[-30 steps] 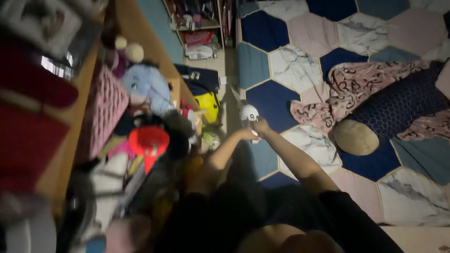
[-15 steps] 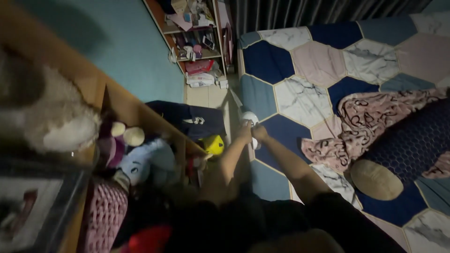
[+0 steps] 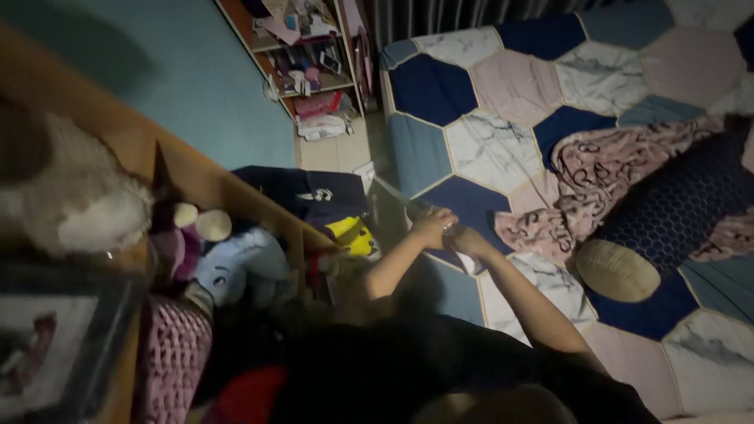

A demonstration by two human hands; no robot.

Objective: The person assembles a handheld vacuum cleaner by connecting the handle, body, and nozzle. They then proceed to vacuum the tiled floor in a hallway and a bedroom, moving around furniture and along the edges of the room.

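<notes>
- I see the wooden shelf unit [image 3: 236, 192] on the left packed with soft toys: a pale blue plush [image 3: 236, 263], a purple one with cream ears [image 3: 184, 228] and a yellow plush [image 3: 353, 235] at its open end.
- A pink woven basket [image 3: 169, 369] sits low on the left; I cannot tell what is in it.
- A second shelf [image 3: 310, 47] at the far wall holds a jumble of papers and small items, too small to sort out.
- My left hand [image 3: 430, 228] and right hand [image 3: 470, 239] meet over the edge of the bed [image 3: 503, 149], fingers curled and pressed together around a small white object [image 3: 448, 228]; it is mostly hidden, so I cannot tell its shape.
- The bedcover is a smooth quilt of hexagons in navy, pink, pale blue and marbled white.
- On it lie a crumpled pink patterned blanket [image 3: 605, 173], a navy cushion with a honeycomb print [image 3: 675, 212] and a round tan cushion [image 3: 616, 269], all near my hands but apart from them.
- A white furry shape [image 3: 86, 212] blurs the near left.
</notes>
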